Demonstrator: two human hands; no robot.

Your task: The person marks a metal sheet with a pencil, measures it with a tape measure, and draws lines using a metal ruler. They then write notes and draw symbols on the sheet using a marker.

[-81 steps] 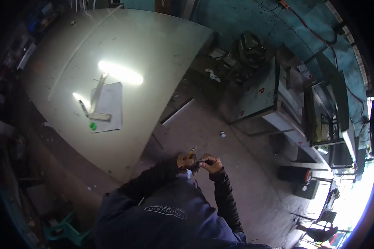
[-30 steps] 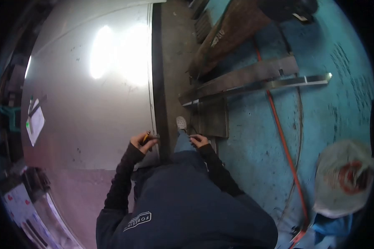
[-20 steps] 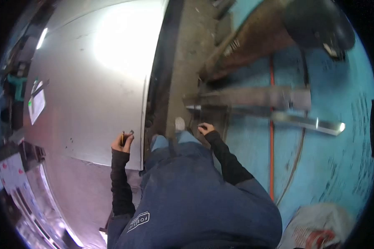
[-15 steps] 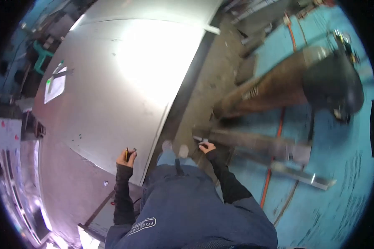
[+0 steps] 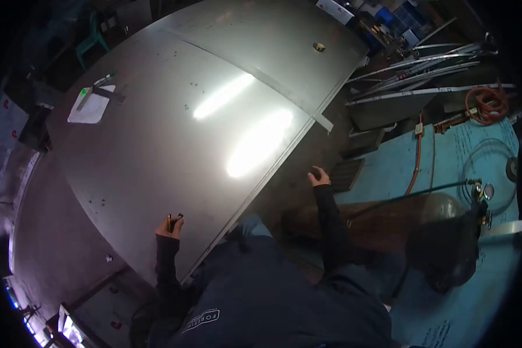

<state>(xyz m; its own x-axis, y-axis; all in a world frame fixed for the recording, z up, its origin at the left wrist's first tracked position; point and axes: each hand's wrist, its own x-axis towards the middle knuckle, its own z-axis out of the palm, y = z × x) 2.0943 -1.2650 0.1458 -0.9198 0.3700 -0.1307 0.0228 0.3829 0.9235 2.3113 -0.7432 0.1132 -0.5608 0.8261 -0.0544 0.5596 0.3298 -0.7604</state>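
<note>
My left hand [image 5: 169, 227] is closed above the near part of a large grey metal sheet [image 5: 139, 156]. A thin yellow-and-black pencil-like stick [image 5: 170, 222] stands up from its fingers, and a small dark piece shows at a fingertip, too small to name. My right hand [image 5: 319, 177] hangs over the dark gap beyond the sheet's right edge, its fingers curved and apart with nothing visible in them. On the sheet's far left lie a white paper [image 5: 86, 111] and a metal square [image 5: 111, 94]. Farther off on the metal rests a small yellow-and-black tape measure [image 5: 319, 47].
To my right a brown gas cylinder [image 5: 383, 223] lies across a light-blue surface [image 5: 383, 159], with a gauge [image 5: 489, 191] at its end. An orange hose [image 5: 486, 107] is coiled behind. Long metal strips [image 5: 423, 90] are piled at the back right. A green chair [image 5: 91, 40] stands far left.
The view has swung right and now shows the far sheet and strips. My right hand has moved forward, away from the bars and the small light object at its fingers. My left hand keeps its grip.
</note>
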